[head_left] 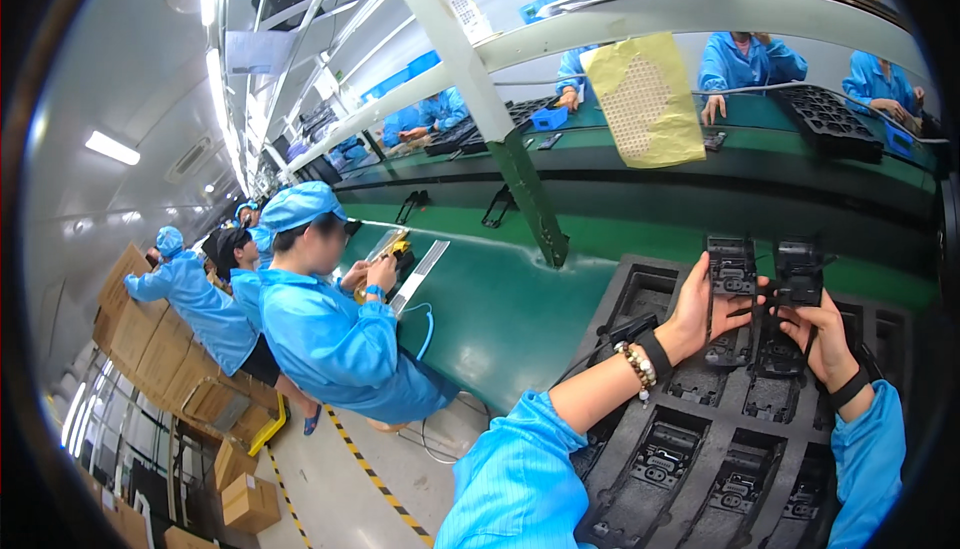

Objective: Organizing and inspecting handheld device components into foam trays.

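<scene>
Above a black foam tray, both of my hands are raised, each with a black plastic housing. My left hand grips one housing by its side, fingers reaching behind it. Just right of it, my right hand holds a second housing upright from below. The two housings are close together, with a narrow gap between them. Similar black parts lie in the tray's compartments, among them one near the front. Further parts directly beneath my hands are partly covered.
A green workbench runs leftward, where a co-worker in blue handles something small. A green-painted post rises behind the tray. Beyond it a conveyor passes, with several people seated across. Cardboard boxes stand on the floor at left.
</scene>
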The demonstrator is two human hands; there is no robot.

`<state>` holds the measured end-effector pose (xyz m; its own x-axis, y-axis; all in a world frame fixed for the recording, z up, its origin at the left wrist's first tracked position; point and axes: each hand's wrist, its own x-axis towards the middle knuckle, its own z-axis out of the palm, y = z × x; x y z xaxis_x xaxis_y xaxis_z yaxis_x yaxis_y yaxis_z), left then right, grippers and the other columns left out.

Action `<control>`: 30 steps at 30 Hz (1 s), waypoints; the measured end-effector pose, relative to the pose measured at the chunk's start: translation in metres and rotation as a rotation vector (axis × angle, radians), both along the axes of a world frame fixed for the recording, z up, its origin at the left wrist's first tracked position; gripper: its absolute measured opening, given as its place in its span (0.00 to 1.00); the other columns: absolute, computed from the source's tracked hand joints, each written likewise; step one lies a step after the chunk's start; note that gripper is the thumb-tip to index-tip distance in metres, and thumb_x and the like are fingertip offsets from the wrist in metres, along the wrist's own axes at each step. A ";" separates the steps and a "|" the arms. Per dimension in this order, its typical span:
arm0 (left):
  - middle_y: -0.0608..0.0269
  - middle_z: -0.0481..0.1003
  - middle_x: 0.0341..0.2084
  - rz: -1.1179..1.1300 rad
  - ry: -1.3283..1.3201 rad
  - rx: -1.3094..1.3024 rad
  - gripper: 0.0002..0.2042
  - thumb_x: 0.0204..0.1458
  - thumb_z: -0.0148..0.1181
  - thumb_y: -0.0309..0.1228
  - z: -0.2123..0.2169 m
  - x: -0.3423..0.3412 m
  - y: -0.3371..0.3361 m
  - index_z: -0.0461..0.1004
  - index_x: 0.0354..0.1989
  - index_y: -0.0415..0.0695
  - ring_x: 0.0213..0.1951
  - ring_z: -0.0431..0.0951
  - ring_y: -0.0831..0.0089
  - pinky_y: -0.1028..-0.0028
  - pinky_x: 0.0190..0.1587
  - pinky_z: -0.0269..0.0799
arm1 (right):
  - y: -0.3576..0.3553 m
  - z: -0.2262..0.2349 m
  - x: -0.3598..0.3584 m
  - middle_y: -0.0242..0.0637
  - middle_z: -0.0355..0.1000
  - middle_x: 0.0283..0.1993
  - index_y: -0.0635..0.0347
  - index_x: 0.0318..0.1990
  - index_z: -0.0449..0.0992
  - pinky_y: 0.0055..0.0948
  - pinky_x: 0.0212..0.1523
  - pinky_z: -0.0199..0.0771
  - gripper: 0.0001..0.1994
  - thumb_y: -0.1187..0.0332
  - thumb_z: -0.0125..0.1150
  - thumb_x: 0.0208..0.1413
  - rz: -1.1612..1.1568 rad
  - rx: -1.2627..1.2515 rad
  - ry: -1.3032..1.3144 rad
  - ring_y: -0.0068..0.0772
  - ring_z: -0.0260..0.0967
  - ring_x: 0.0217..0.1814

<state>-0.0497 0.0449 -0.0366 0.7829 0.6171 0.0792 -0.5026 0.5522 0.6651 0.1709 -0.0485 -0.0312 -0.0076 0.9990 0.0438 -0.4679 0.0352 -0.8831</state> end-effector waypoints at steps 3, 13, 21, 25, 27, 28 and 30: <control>0.54 0.72 0.57 -0.015 0.011 0.015 0.34 0.64 0.24 0.60 0.004 0.003 -0.003 0.68 0.60 0.47 0.54 0.73 0.62 0.61 0.59 0.66 | -0.002 0.001 0.005 0.45 0.74 0.52 0.59 0.63 0.61 0.31 0.46 0.77 0.26 0.78 0.49 0.54 0.013 -0.005 0.025 0.37 0.75 0.50; 0.46 0.72 0.55 0.127 0.160 -0.037 0.33 0.63 0.34 0.59 0.016 -0.003 -0.011 0.68 0.59 0.42 0.54 0.73 0.52 0.56 0.58 0.69 | 0.013 -0.011 0.016 0.46 0.75 0.49 0.62 0.64 0.60 0.39 0.50 0.78 0.24 0.77 0.47 0.59 -0.049 0.062 -0.053 0.40 0.75 0.53; 0.49 0.74 0.51 0.074 0.109 -0.026 0.32 0.62 0.40 0.59 0.014 0.006 -0.012 0.70 0.55 0.39 0.48 0.75 0.56 0.59 0.52 0.71 | 0.033 -0.040 0.084 0.59 0.74 0.31 0.68 0.40 0.74 0.54 0.48 0.69 0.16 0.64 0.48 0.54 -0.664 0.182 -1.318 0.62 0.73 0.39; 0.51 0.73 0.51 0.092 0.086 -0.069 0.32 0.61 0.40 0.58 0.014 0.001 -0.016 0.67 0.57 0.41 0.49 0.74 0.59 0.57 0.53 0.71 | 0.029 -0.039 0.062 0.56 0.75 0.29 0.65 0.37 0.75 0.54 0.45 0.69 0.14 0.63 0.49 0.54 -0.794 0.133 -1.368 0.60 0.73 0.37; 0.52 0.73 0.52 0.107 0.067 -0.056 0.31 0.62 0.39 0.57 0.020 0.006 -0.032 0.68 0.57 0.41 0.48 0.73 0.60 0.51 0.53 0.70 | 0.009 -0.036 0.064 0.55 0.75 0.30 0.65 0.38 0.74 0.53 0.45 0.69 0.13 0.64 0.49 0.55 -0.757 0.130 -1.293 0.59 0.73 0.37; 0.53 0.72 0.51 0.078 0.057 -0.045 0.31 0.62 0.38 0.56 0.021 0.006 -0.035 0.68 0.57 0.40 0.49 0.73 0.61 0.45 0.54 0.69 | 0.000 -0.033 0.060 0.54 0.75 0.31 0.64 0.39 0.74 0.53 0.44 0.69 0.12 0.66 0.48 0.55 -0.763 0.172 -1.229 0.59 0.73 0.37; 0.52 0.72 0.51 0.036 0.016 -0.098 0.31 0.63 0.38 0.56 0.024 0.012 -0.041 0.67 0.57 0.38 0.48 0.74 0.60 0.43 0.56 0.68 | -0.006 -0.031 0.062 0.56 0.76 0.39 0.69 0.51 0.71 0.48 0.49 0.71 0.18 0.66 0.47 0.57 -0.699 0.115 -1.083 0.53 0.75 0.44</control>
<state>-0.0375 0.0041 -0.0123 0.7607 0.6491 0.0046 -0.5128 0.5966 0.6173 0.2329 -0.0543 -0.0619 0.4264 0.7962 0.4292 0.6276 0.0813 -0.7743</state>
